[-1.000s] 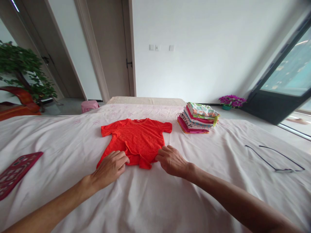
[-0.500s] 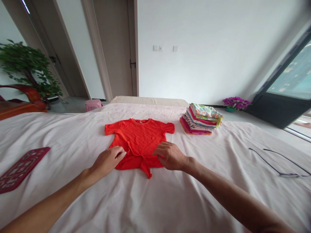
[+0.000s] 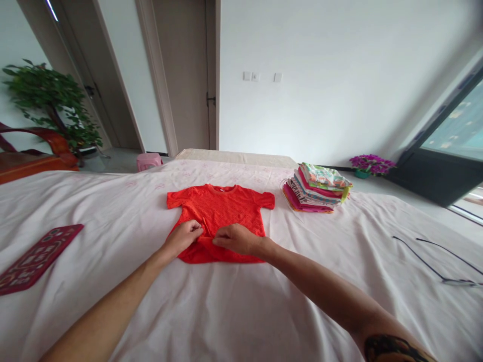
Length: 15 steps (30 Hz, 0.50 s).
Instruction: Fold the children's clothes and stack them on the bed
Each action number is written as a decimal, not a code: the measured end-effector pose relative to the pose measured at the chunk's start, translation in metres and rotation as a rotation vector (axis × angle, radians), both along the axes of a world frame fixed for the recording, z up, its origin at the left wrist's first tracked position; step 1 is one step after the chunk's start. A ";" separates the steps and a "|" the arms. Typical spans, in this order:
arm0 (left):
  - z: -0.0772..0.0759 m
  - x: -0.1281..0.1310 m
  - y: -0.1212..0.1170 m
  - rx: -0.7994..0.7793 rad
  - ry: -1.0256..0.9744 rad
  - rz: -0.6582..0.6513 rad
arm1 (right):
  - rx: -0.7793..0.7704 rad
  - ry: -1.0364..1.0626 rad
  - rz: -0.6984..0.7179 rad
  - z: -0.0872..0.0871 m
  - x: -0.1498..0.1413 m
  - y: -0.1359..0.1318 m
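A red short-sleeved T-shirt (image 3: 226, 206) lies spread face up on the pale bedsheet (image 3: 234, 311), its neckline pointing away from me. My left hand (image 3: 184, 236) pinches a bit of fabric on the shirt's lower front, left of the middle. Close beside it, my right hand (image 3: 236, 239) has its fingers closed on the gathered strip of red cloth near the middle of the hem. Both hands rest low over the shirt, a small gap between them. The fingertips partly hide the cloth they grip.
A stack of folded clothes (image 3: 317, 188) stands to the right of the shirt. Eyeglasses (image 3: 441, 266) lie at the far right, and a dark red patterned case (image 3: 41, 259) at the left. Beyond the bed are a pink stool (image 3: 149, 162) and purple flowers (image 3: 372, 165).
My right hand has moved left, toward my left hand, bringing the strip of cloth from the hem up to the shirt's lower middle. The hanging end below the hem is no longer visible.
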<state>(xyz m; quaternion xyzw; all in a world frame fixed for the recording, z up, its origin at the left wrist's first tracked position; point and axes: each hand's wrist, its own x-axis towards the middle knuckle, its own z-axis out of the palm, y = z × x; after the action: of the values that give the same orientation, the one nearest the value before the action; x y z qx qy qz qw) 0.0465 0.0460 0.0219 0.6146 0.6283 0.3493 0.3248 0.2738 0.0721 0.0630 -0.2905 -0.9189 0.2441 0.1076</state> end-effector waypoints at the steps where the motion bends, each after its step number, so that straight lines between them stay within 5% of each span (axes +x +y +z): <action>1: 0.000 0.000 -0.001 0.027 -0.074 0.006 | 0.006 0.008 -0.060 -0.003 -0.003 -0.001; 5: 0.006 0.002 -0.010 0.118 -0.184 0.029 | 0.065 0.013 -0.144 -0.015 -0.013 -0.008; 10: 0.009 0.013 -0.025 0.421 0.174 -0.062 | -0.103 0.113 -0.188 -0.026 -0.010 -0.003; 15: 0.006 0.023 -0.036 0.461 0.453 -0.320 | -0.091 0.143 -0.322 -0.026 0.013 0.009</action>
<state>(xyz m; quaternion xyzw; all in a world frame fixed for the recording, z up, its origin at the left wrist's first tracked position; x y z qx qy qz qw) 0.0698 0.0096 0.0276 0.8242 0.4849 0.2812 0.0808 0.2866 0.0810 0.0371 -0.4205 -0.8384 0.2851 0.1972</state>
